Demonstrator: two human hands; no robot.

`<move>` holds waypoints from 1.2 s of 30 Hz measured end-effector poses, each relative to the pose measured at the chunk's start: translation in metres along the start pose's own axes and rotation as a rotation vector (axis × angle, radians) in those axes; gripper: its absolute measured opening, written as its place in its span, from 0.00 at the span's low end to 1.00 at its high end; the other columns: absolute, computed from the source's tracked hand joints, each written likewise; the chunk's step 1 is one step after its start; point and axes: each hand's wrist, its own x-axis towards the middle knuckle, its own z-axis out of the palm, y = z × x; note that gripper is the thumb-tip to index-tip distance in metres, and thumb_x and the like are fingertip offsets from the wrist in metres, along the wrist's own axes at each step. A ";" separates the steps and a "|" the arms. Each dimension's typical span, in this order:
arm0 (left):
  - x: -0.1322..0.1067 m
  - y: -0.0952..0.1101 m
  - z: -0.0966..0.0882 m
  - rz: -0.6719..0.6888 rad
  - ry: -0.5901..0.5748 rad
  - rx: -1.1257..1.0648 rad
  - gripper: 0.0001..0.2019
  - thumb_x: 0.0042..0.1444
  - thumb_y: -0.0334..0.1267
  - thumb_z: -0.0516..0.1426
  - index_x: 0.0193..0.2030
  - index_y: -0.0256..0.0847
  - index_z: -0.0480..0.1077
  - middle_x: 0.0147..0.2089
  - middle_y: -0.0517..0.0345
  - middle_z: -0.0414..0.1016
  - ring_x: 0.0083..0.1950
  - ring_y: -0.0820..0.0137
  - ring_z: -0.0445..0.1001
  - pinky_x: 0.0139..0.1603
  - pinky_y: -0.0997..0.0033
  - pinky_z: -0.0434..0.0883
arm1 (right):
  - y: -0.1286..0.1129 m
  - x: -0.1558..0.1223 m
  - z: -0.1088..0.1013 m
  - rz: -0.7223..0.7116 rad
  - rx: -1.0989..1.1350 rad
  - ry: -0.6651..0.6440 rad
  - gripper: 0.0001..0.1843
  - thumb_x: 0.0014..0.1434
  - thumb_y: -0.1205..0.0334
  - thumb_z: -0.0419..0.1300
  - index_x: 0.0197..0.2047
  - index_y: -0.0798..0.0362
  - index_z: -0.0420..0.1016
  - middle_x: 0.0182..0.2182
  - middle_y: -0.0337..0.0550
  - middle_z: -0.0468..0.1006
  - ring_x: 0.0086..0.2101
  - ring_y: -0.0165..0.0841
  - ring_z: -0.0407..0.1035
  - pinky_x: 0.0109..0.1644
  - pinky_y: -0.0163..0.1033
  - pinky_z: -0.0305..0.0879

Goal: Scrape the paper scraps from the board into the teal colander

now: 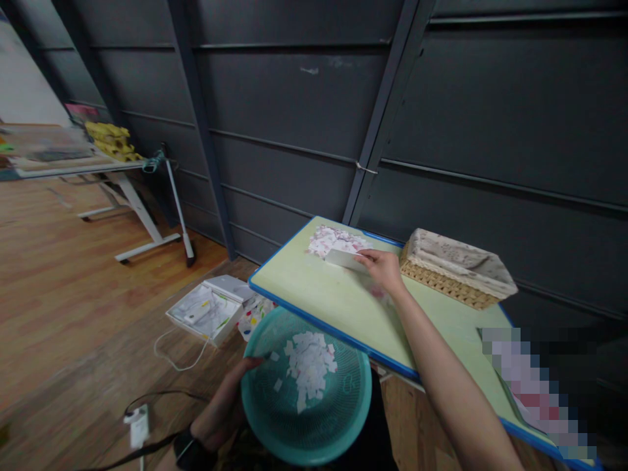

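My left hand (241, 374) grips the rim of a round teal plastic basket (338, 438) below the table's near edge. Torn white paper scraps (310, 364) lie in its bottom. Over the table, my right hand (383, 267) pinches a flat, pale, card-like scraper (343, 260) standing on its long edge. Just beyond that, a heap of paper scraps (338, 241) with pinkish marks is spread at the far left of the tabletop. The scraper touches or nearly touches the near side of the heap. My right fingertips are partly hidden behind it.
The pale green table (304, 288) has a blue edge. A cloth-lined wicker basket (441, 282) stands at its back right. On the floor are an open white box (206, 311) and a power strip (139, 426) with cables. A dark panelled wall (289, 104) rises behind.
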 end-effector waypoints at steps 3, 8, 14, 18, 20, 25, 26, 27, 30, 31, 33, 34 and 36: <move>-0.004 0.002 0.005 -0.014 0.022 0.018 0.13 0.58 0.35 0.60 0.48 0.31 0.74 0.38 0.46 0.88 0.39 0.59 0.85 0.46 0.61 0.79 | 0.005 0.004 -0.017 0.054 0.061 -0.086 0.16 0.50 0.47 0.66 0.31 0.52 0.85 0.32 0.49 0.85 0.33 0.45 0.78 0.38 0.45 0.70; -0.006 0.002 0.008 0.028 0.010 0.002 0.17 0.58 0.34 0.60 0.55 0.34 0.71 0.39 0.49 0.88 0.39 0.59 0.85 0.47 0.59 0.79 | 0.012 0.007 -0.030 0.137 0.194 -0.017 0.23 0.42 0.42 0.69 0.31 0.54 0.85 0.30 0.50 0.84 0.32 0.43 0.76 0.35 0.44 0.69; -0.004 0.000 0.004 0.030 -0.009 0.005 0.31 0.58 0.35 0.60 0.68 0.35 0.58 0.40 0.49 0.88 0.40 0.57 0.85 0.49 0.56 0.78 | 0.003 0.008 -0.001 0.148 0.297 -0.007 0.24 0.41 0.41 0.69 0.30 0.54 0.85 0.30 0.50 0.85 0.32 0.43 0.76 0.37 0.44 0.70; -0.003 0.000 0.003 0.046 -0.019 0.015 0.34 0.58 0.34 0.61 0.70 0.40 0.55 0.41 0.52 0.88 0.39 0.59 0.85 0.48 0.58 0.78 | -0.005 0.009 0.015 0.119 0.292 -0.082 0.17 0.44 0.48 0.69 0.29 0.54 0.85 0.30 0.49 0.85 0.32 0.41 0.76 0.37 0.42 0.69; -0.003 0.001 0.003 0.040 -0.026 0.019 0.34 0.58 0.34 0.61 0.70 0.39 0.55 0.40 0.53 0.88 0.38 0.59 0.85 0.47 0.58 0.78 | -0.006 0.009 0.015 0.120 0.273 -0.149 0.15 0.44 0.50 0.69 0.29 0.54 0.85 0.30 0.48 0.85 0.32 0.39 0.76 0.36 0.40 0.68; -0.006 0.001 0.005 0.022 -0.018 0.012 0.24 0.58 0.34 0.60 0.62 0.35 0.65 0.39 0.51 0.88 0.38 0.59 0.85 0.48 0.59 0.78 | -0.001 0.008 -0.008 0.136 0.271 -0.301 0.17 0.40 0.50 0.71 0.28 0.54 0.85 0.28 0.47 0.84 0.29 0.37 0.74 0.33 0.39 0.67; -0.007 0.001 0.005 0.017 -0.014 0.014 0.21 0.58 0.34 0.60 0.58 0.33 0.68 0.38 0.50 0.88 0.38 0.59 0.85 0.48 0.59 0.78 | 0.001 0.008 -0.015 0.141 0.271 -0.324 0.17 0.39 0.49 0.71 0.28 0.54 0.85 0.27 0.46 0.84 0.29 0.36 0.73 0.33 0.38 0.67; -0.007 0.001 0.004 0.011 -0.008 0.019 0.18 0.58 0.34 0.60 0.55 0.32 0.70 0.38 0.49 0.88 0.38 0.59 0.85 0.47 0.60 0.78 | 0.002 0.007 -0.023 0.147 0.271 -0.345 0.18 0.39 0.48 0.71 0.28 0.54 0.85 0.27 0.46 0.83 0.28 0.36 0.73 0.33 0.38 0.67; -0.005 0.001 0.002 0.004 -0.003 0.031 0.14 0.58 0.35 0.61 0.48 0.31 0.74 0.37 0.49 0.88 0.38 0.59 0.85 0.48 0.61 0.78 | 0.008 0.005 -0.044 0.180 0.270 -0.398 0.19 0.38 0.47 0.72 0.27 0.54 0.85 0.26 0.45 0.83 0.27 0.35 0.72 0.33 0.38 0.66; -0.005 0.001 0.000 0.001 -0.010 0.030 0.13 0.57 0.36 0.61 0.48 0.30 0.75 0.38 0.49 0.88 0.38 0.60 0.85 0.48 0.61 0.78 | 0.010 0.005 -0.050 0.194 0.267 -0.411 0.19 0.37 0.47 0.72 0.27 0.54 0.85 0.26 0.45 0.83 0.27 0.35 0.72 0.32 0.38 0.66; -0.003 0.001 -0.002 -0.009 -0.027 0.023 0.14 0.57 0.37 0.62 0.48 0.31 0.76 0.39 0.48 0.88 0.38 0.60 0.85 0.49 0.61 0.78 | 0.011 0.005 -0.057 0.219 0.268 -0.407 0.19 0.35 0.48 0.73 0.26 0.54 0.85 0.25 0.45 0.82 0.26 0.34 0.71 0.31 0.38 0.66; -0.002 0.001 -0.002 -0.015 -0.031 0.018 0.14 0.56 0.37 0.62 0.47 0.31 0.76 0.39 0.48 0.88 0.38 0.60 0.85 0.48 0.60 0.78 | 0.010 0.005 -0.059 0.226 0.274 -0.380 0.19 0.34 0.48 0.73 0.25 0.54 0.84 0.25 0.46 0.82 0.26 0.34 0.71 0.31 0.38 0.66; -0.002 0.000 -0.001 -0.024 -0.040 0.004 0.13 0.56 0.36 0.63 0.46 0.31 0.77 0.38 0.47 0.88 0.37 0.59 0.85 0.47 0.60 0.78 | 0.005 0.007 -0.058 0.224 0.294 -0.276 0.20 0.34 0.46 0.73 0.25 0.55 0.83 0.25 0.47 0.82 0.26 0.34 0.71 0.31 0.39 0.66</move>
